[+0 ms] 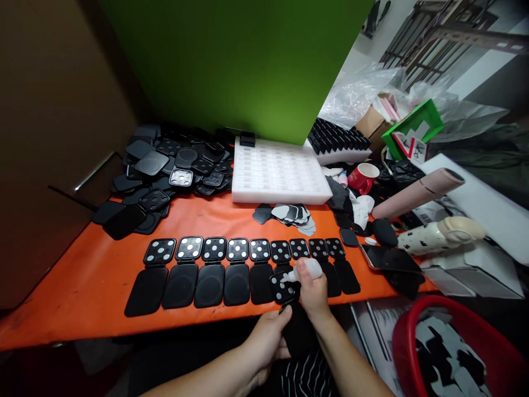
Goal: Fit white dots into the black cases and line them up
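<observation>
Low in the view, my left hand (268, 337) grips a hinged black piece (300, 331) by its plain lower half. The upper half, with several pale round dots, lies over the row near the table edge. My right hand (312, 289) squeezes a small white bottle (312, 268), its nozzle pointing left at the dotted half. Whether the tip touches a dot cannot be made out. A row of similar opened black pieces (189, 249) lies on the orange table, dotted halves at the back and plain halves at the front.
Black pieces are piled (152, 162) at the back left. A white foam tray (281, 173) stands behind thin cut sheets (293, 214). To the right are a red mug (363, 177), a phone (390, 258), a pink cylinder (417, 193) and a red basin (407, 344) of scraps.
</observation>
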A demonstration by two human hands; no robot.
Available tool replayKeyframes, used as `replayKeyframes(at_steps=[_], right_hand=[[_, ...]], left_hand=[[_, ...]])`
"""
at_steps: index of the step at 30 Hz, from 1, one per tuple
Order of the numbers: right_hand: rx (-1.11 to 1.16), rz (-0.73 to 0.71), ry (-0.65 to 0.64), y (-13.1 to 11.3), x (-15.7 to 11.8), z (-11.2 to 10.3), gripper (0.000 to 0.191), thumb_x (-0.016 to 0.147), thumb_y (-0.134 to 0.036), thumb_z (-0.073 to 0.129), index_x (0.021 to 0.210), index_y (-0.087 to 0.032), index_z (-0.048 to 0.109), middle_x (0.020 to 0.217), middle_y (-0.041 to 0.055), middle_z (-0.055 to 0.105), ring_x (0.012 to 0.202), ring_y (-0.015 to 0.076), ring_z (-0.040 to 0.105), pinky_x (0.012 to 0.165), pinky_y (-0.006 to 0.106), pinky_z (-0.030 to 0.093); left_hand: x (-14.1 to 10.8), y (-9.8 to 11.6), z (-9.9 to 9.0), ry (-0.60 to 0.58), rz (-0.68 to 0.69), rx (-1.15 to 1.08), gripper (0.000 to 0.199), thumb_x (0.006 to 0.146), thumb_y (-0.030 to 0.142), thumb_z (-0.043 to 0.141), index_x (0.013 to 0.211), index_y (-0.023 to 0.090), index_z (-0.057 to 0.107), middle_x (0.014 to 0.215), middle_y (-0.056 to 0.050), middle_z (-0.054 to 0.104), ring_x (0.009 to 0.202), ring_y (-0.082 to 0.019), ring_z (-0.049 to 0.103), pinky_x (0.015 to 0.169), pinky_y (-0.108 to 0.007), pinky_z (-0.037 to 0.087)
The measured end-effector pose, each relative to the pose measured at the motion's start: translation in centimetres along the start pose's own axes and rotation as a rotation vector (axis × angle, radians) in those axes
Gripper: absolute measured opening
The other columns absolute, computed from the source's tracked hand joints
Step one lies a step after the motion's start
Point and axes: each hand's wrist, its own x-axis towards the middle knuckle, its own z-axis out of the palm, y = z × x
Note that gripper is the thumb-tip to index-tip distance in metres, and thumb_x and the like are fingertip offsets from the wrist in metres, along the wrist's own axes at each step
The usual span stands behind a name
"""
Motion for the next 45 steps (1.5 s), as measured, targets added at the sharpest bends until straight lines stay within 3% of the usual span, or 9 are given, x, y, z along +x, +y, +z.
replayKeyframes(at_steps=[3, 8, 16, 20, 24, 26, 31, 38, 45], right_hand=[[-0.078, -0.114, 0.005, -0.2, -0.3, -0.1, 0.018, 0.082, -0.032, 0.053, 0.078, -0.016, 0.059, 0.065, 0.0023, 0.060, 0.062, 0.0158, 0.058, 0.060, 0.027, 0.046], [-0.284, -0.454, -0.058, -0.8, -0.6, -0.3, 0.007, 0.077, -0.022, 0.057, 0.079, -0.016, 0.059, 0.075, 0.0050, 0.062, 0.070, 0.0183, 0.058, 0.068, 0.032, 0.045], [-0.285, -0.446, -0.036, -0.9, -0.7, -0.7, 0.007, 0.078, -0.023, 0.056, 0.079, -0.018, 0.060, 0.075, 0.0055, 0.063, 0.070, 0.0190, 0.058, 0.067, 0.033, 0.045], [-0.158, -0.220, 0.007, -0.6, -0.7, -0.8, 0.015, 0.076, -0.032, 0.059, 0.075, -0.017, 0.061, 0.073, 0.0055, 0.063, 0.068, 0.0189, 0.057, 0.066, 0.032, 0.045], [0.256, 0.188, 0.255, -0.8, 0.2, -0.8, 0.029, 0.076, -0.044, 0.056, 0.076, -0.015, 0.059, 0.068, 0.0021, 0.060, 0.059, 0.0144, 0.055, 0.051, 0.025, 0.044], [0.480, 0.306, 0.283, -1.3, 0.7, -0.8, 0.027, 0.075, -0.044, 0.059, 0.077, -0.017, 0.056, 0.068, -0.0010, 0.058, 0.053, 0.0110, 0.052, 0.045, 0.021, 0.041], [0.800, 0.506, 0.191, -2.5, 1.2, -0.9, 0.024, 0.073, -0.040, 0.064, 0.078, -0.018, 0.055, 0.065, -0.0044, 0.055, 0.045, 0.0068, 0.045, 0.041, 0.019, 0.039], [1.122, 0.866, -0.079, -3.4, 1.2, -1.0, 0.027, 0.081, -0.043, 0.052, 0.073, -0.017, 0.051, 0.049, -0.0071, 0.039, 0.040, 0.0058, 0.037, 0.040, 0.017, 0.034], [1.234, 0.916, -0.216, -3.9, 1.2, -1.0, 0.028, 0.083, -0.041, 0.049, 0.075, -0.014, 0.053, 0.048, -0.0084, 0.033, 0.040, 0.0043, 0.034, 0.042, 0.015, 0.032]], left_hand=[[0.0, -0.1, 0.0, 0.002, 0.002, -0.003, 0.039, 0.079, 0.050, 0.052, 0.094, 0.014, 0.060, 0.083, -0.009, 0.068, 0.068, -0.018, 0.064, 0.070, -0.034, 0.048], [0.1, -0.2, 0.0, 0.004, 0.005, -0.007, 0.037, 0.079, 0.049, 0.053, 0.092, 0.015, 0.060, 0.083, -0.009, 0.068, 0.066, -0.017, 0.064, 0.067, -0.031, 0.048], [0.1, -0.2, 0.0, 0.002, 0.005, -0.010, 0.039, 0.077, 0.050, 0.055, 0.094, 0.016, 0.060, 0.083, -0.007, 0.068, 0.066, -0.017, 0.063, 0.068, -0.032, 0.047], [0.0, -0.1, 0.0, 0.006, 0.005, -0.014, 0.040, 0.076, 0.051, 0.055, 0.095, 0.016, 0.061, 0.083, -0.007, 0.068, 0.069, -0.018, 0.063, 0.069, -0.032, 0.047], [-0.2, 0.1, -0.1, 0.029, -0.008, -0.025, 0.043, 0.077, 0.052, 0.054, 0.096, 0.015, 0.061, 0.086, -0.009, 0.068, 0.074, -0.018, 0.063, 0.070, -0.029, 0.046], [-0.4, 0.2, -0.2, 0.052, -0.033, -0.064, 0.045, 0.077, 0.053, 0.053, 0.101, 0.016, 0.060, 0.089, -0.008, 0.067, 0.078, -0.018, 0.062, 0.070, -0.027, 0.045], [-0.8, 0.5, -0.7, 0.050, -0.147, -0.209, 0.053, 0.074, 0.059, 0.053, 0.100, 0.014, 0.059, 0.093, -0.010, 0.065, 0.075, -0.020, 0.062, 0.067, -0.030, 0.047], [-1.0, 0.8, -1.3, 0.004, -0.117, -0.381, 0.034, 0.075, 0.031, 0.063, 0.101, 0.010, 0.055, 0.094, -0.013, 0.065, 0.080, -0.019, 0.063, 0.074, -0.027, 0.047], [-0.9, 1.1, -1.6, -0.048, -0.156, -0.348, 0.029, 0.076, 0.030, 0.061, 0.099, 0.011, 0.057, 0.100, -0.013, 0.064, 0.083, -0.018, 0.063, 0.073, -0.026, 0.046]])
